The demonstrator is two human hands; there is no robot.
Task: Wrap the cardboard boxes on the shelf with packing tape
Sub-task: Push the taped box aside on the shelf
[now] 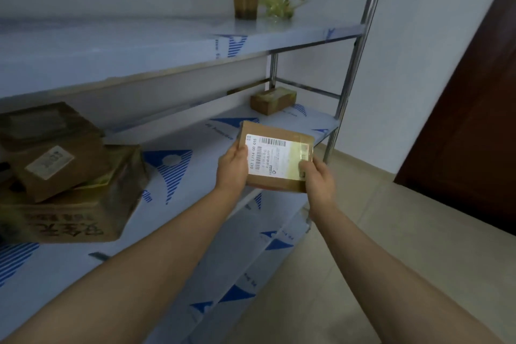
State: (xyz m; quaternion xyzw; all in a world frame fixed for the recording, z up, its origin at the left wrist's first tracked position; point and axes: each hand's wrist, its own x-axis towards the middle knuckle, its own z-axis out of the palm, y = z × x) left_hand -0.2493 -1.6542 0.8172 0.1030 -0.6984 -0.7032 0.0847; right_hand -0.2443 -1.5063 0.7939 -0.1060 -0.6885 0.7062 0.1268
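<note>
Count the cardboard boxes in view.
5: held box between left hand and right hand; small box at the shelf's back right; piled at left, printed box, labelled box on it, dark box behind. More may be hidden.

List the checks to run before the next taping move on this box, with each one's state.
1. Grip: left hand and right hand both hold the labelled box by its ends: ok.
2. Packing tape roll within sight: not ok, none shows.
3. Tape on this box: a glossy strip crosses the label's right end; full wrap: cannot tell.
4. Bare shelf beneath to set it down: ok.
5. Stacked boxes at left and small box at the back already wrapped: cannot tell.
</note>
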